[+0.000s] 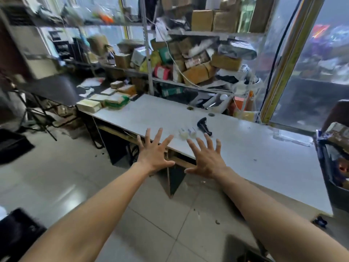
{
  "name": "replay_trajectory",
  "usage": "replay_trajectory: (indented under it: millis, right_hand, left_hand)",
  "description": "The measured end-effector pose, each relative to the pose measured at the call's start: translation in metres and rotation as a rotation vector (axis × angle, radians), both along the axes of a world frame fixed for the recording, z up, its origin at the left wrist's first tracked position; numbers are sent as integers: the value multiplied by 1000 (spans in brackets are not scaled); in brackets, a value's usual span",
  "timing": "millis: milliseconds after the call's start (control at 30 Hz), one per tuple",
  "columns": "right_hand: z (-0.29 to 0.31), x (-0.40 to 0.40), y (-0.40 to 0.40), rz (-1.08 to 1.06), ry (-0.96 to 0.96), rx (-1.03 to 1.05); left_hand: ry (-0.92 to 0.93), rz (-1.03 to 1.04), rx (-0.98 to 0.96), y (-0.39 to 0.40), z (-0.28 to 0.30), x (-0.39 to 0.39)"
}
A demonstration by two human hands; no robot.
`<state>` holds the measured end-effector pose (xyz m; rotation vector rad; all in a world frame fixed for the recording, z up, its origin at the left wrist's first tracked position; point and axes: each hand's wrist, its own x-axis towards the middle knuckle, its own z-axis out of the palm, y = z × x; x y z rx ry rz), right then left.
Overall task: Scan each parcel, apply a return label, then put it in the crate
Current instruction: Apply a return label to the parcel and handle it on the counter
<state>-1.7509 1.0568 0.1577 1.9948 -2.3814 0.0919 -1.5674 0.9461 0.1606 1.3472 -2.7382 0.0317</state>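
Left hand (154,151): stretched forward, fingers spread and straight, palm down, holding nothing; it hangs over the near edge of the white table (255,159).

Right hand (206,157): likewise spread flat with straight fingers, empty, over the near part of the table, just right of the left hand and apart from it.

Barcode scanner (204,126): black, lying on the table just beyond the right hand's fingertips.

Two small label rolls (188,133): pale, side by side on the table, just left of the scanner, between the two hands' fingertips and beyond them.

Parcels (108,100): a cluster of flat wrapped packets and small boxes, one with green wrapping, at the far left end of the table, well apart from both hands.

Crate (332,167): dark, at the right edge of the scene beside the table's right end, partly cut off; blurred contents show inside.

Metal shelving (188,59): behind the table, crowded with cardboard boxes and bagged packages.

Tiled floor (66,176): pale, in the near left.
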Motion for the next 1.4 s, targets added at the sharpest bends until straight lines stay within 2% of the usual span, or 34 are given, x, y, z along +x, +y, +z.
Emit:
replay_trajectory:
  millis: [167, 300, 500, 833, 1033, 1400]
  right_hand:
    - [15, 8, -118, 191, 111, -17]
    - [30, 31, -222, 299, 112, -14]
    - [19, 85, -378, 436, 126, -28]
    - [22, 146, -600, 382, -6, 13]
    - [-2, 187, -724, 376, -95, 26]
    - [-59, 249, -940, 328, -302, 109]
  left_hand:
    - [92, 176, 3, -85, 8, 25]
    - [82, 288, 8, -153, 10, 60]
    - [102, 440, -2, -290, 18, 124]
    - [136, 557, -3, -500, 27, 222]
    - [140, 570, 45, -599, -3, 249]
    - [15, 556, 138, -811, -43, 278]
